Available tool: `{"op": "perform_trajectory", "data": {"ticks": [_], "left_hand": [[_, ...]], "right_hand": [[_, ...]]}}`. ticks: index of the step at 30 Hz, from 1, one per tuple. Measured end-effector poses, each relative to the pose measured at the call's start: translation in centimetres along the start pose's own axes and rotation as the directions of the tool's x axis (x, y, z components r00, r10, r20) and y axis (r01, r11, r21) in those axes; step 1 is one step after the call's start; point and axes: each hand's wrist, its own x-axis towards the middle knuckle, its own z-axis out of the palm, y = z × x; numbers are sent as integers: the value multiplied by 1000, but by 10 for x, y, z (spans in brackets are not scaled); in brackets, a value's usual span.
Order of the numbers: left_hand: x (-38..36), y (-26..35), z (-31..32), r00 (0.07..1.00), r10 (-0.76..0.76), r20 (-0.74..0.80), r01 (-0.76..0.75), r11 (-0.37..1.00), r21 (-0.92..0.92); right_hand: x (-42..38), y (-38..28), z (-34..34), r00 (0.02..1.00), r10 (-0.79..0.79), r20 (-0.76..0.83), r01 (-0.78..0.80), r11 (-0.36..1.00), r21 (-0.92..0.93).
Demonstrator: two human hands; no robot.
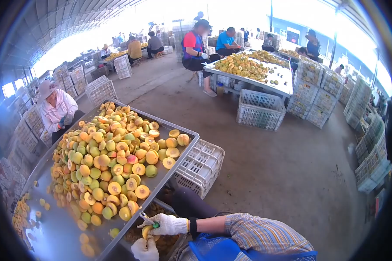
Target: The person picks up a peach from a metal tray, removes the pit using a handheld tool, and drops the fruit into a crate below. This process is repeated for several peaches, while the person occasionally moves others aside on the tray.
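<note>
My right hand, in a white glove with a dark band at the wrist, is closed around a small tool with a green part. A yellow-orange fruit piece lies between the hands. Below it, my left hand, also gloved, has its fingers closed on this piece. Both hands are beside the metal table edge, over a container of fruit pieces. Halved and whole-looking fruits are heaped on the table.
A white crate stands against the table's side. Across the table sits a person in pink. Farther back, people sit around another fruit-covered table, with an open crate before it. Stacked crates line the right side.
</note>
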Motion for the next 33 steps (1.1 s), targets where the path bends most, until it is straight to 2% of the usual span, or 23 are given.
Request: {"op": "perform_trajectory", "data": {"ticks": [1, 3, 5, 7, 8, 10, 12, 14, 17, 18, 20, 21, 22, 23, 24, 25, 26, 27, 28, 30, 33], "left_hand": [[-1, -2, 1, 988, 143, -61, -137, 986, 99], [-4, -6, 3, 986, 151, -73, -141, 981, 134], [-3, -4, 3, 984, 159, -84, -143, 975, 169], [2, 2, 1, 923, 351, -156, -287, 900, 327], [3, 0, 1, 924, 350, -155, -287, 901, 326], [5, -5, 0, 888, 451, -94, -381, 833, 401], [7, -4, -1, 879, 471, -78, -400, 816, 419], [9, -1, -1, 869, 491, -61, -419, 797, 435], [8, 1, -2, 868, 497, -12, -425, 755, 499], [7, -3, -3, 890, 455, -18, -399, 799, 449], [4, -15, -3, 911, 411, -18, -371, 840, 395], [2, -28, 1, 925, 378, -35, -325, 835, 444], [-5, -41, 2, 943, 329, -55, -259, 824, 504], [-2, -46, 2, 957, 289, -13, -247, 843, 478], [0, -48, 2, 973, 228, 13, -211, 875, 436], [1, -36, -7, 981, 64, 182, -150, 844, 515], [0, -35, -7, 971, -47, 234, -102, 805, 585], [-1, -30, -7, 947, -191, 259, -28, 752, 658], [0, -26, -7, 929, -272, 253, 17, 711, 703], [8, -14, -11, 896, -361, 258, 89, 716, 693], [10, -22, -14, 868, -393, 303, 76, 708, 702]], "right_hand": [[1, 1, 1, 1000, 25, -3, -25, 999, -39], [1, 3, 3, 999, 51, -8, -52, 996, -77], [0, 3, 8, 999, 37, 14, -39, 988, 147], [-3, 0, 10, 997, 72, -13, -70, 986, 150], [-4, -2, 10, 994, 105, -38, -98, 984, 151], [-3, 1, 12, 993, 115, -32, -108, 982, 158], [2, 7, 17, 992, 122, -27, -116, 979, 165], [5, 11, 22, 976, 193, -101, -194, 981, 7], [1, -1, 18, 973, 220, -73, -223, 974, -32], [2, -2, 16, 972, 221, -75, -224, 974, -32], [6, 1, 13, 949, 256, -183, -258, 966, 9], [16, 14, 14, 952, 153, -264, -151, 988, 29], [16, 30, 9, 941, 163, -295, -148, 986, 75], [2, -13, 0, 927, 261, -269, -196, 950, 244], [4, -10, -6, 915, 324, -241, -242, 918, 315], [9, 6, -6, 944, 214, -250, -71, 875, 479], [6, -7, -11, 968, 212, -136, -86, 785, 613], [6, -7, -15, 973, 207, -106, -90, 756, 649], [6, -6, -16, 975, 201, -93, -85, 728, 681], [6, -8, -20, 977, 209, -52, -115, 710, 695], [5, -9, -20, 980, 199, -30, -122, 705, 698]]}}
